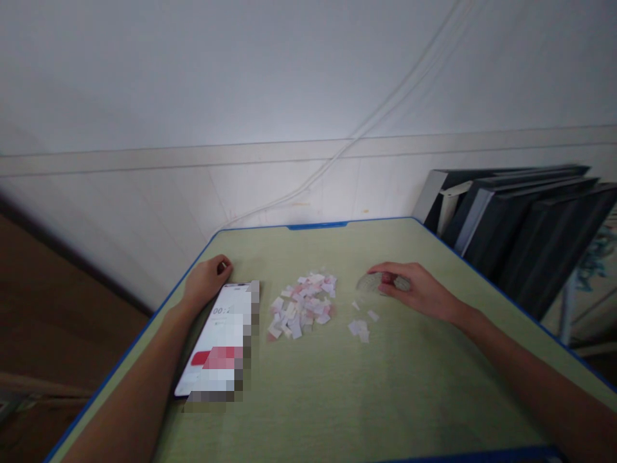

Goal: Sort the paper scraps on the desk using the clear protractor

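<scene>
My left hand (211, 278) rests near the table's left edge, its fingers curled into a loose fist with nothing visible in them. Just beyond the top end of a phone (219, 337), it lies close to the lit screen. My right hand (417, 289) is closed around a clear, ridged, rounded object (370, 281); its exact kind is hard to make out. Left of that hand, a heap of small paper scraps (304, 302) in white and pale pink covers the middle of the table. A few separate paper scraps (359, 330) lie nearer, below the clear object.
The green tabletop (308, 399) has a blue rim and stands against a pale wall (270, 186). Several dark flat panels (520, 231) lean beside its right edge. A brown wooden surface (58, 302) is at the left. A white cable (332, 157) runs along the wall.
</scene>
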